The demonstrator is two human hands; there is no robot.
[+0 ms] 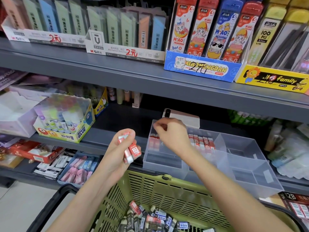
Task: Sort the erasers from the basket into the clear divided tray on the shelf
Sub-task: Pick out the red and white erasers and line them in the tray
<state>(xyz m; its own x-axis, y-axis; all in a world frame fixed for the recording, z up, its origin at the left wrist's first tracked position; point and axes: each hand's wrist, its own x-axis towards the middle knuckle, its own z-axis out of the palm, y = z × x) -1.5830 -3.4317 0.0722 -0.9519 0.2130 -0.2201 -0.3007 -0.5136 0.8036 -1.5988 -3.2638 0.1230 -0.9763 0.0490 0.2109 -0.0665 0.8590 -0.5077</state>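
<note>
Erasers [132, 152] in red-and-white paper sleeves filled the left hand [120, 148], which was curled shut round a small bundle of them above the basket [167, 186]. They looked light and firm, small rectangular blocks with a slight give, and the glossy sleeves could let one slip out of a loose bunch; pinching a single block by its long sides seemed the safest hold. The right hand [172, 136] hung over the back left compartment of the tray [242, 164], fingers bunched and blurred, so whether it held an eraser could not be told. A row of red erasers [203, 142] stood upright along the back of the tray, with two more at the left wall. The tray was thin clear plastic, stiff, with straight dividers, resting on the grey metal shelf [107, 141]. The basket was green slotted plastic with a black handle, and a loose heap of mixed erasers [150, 220], red, black and blue, lay in its bottom.
</note>
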